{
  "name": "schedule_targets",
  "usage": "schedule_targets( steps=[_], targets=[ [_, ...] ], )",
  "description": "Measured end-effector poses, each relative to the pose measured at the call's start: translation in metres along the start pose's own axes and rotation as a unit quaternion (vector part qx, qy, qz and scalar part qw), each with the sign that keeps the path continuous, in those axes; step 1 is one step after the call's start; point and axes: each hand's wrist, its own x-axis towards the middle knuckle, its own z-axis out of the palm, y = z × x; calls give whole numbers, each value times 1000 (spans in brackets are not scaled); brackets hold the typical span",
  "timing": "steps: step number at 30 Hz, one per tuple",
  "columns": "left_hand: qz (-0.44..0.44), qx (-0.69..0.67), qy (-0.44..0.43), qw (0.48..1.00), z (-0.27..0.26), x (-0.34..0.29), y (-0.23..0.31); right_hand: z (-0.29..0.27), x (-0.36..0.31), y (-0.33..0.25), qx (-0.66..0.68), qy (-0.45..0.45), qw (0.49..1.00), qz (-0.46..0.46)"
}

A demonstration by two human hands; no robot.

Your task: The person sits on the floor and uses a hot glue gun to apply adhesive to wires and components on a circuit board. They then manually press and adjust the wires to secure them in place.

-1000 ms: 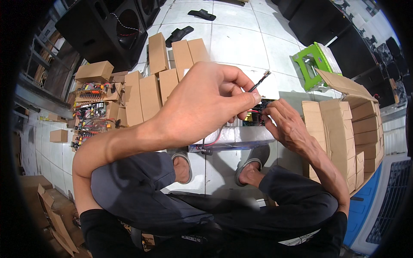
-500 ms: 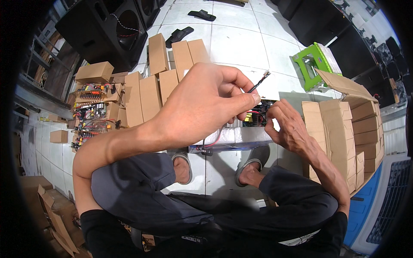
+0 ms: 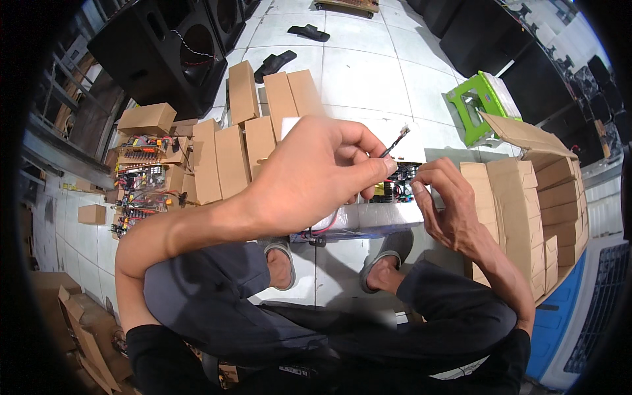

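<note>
My left hand [image 3: 316, 164] pinches a thin black cable [image 3: 396, 141] between thumb and forefinger. The cable's small pale connector end points up and away to the right. Below these fingers, a circuit board [image 3: 399, 191] with black and yellow parts lies on a white, plastic-wrapped block [image 3: 375, 214] in front of me. Part of the board and block is hidden by my left hand. My right hand [image 3: 447, 204] hovers at the board's right edge, loosely curled, thumb and forefinger apart, with nothing visible in it. A red wire [image 3: 327, 228] loops down the block's near side beneath my left wrist.
Brown cardboard boxes [image 3: 232, 158] stand in rows at left, beside several assembled circuit boards [image 3: 141, 178]. A large open carton [image 3: 503, 191] of boxes is close on the right. Beyond are a green stool [image 3: 475, 108], black speaker cabinets [image 3: 161, 52] and black sandals [image 3: 275, 64].
My right hand has drawn slightly right and down, off the board, its fingers loosening. My left hand still holds the cable. The whole view has shifted a little.
</note>
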Motion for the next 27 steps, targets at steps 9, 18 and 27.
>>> schedule_targets(
  steps=[9,18,27],
  targets=[
    [4,14,-30,999,1,1,-2,-16,6,-20,52,74,990,108],
    [-46,10,-53,997,5,2,1,-26,13,-37,261,66,936,226],
    [-12,51,-60,997,7,5,-12,-28,11,-37,314,33,910,271]
  ],
)
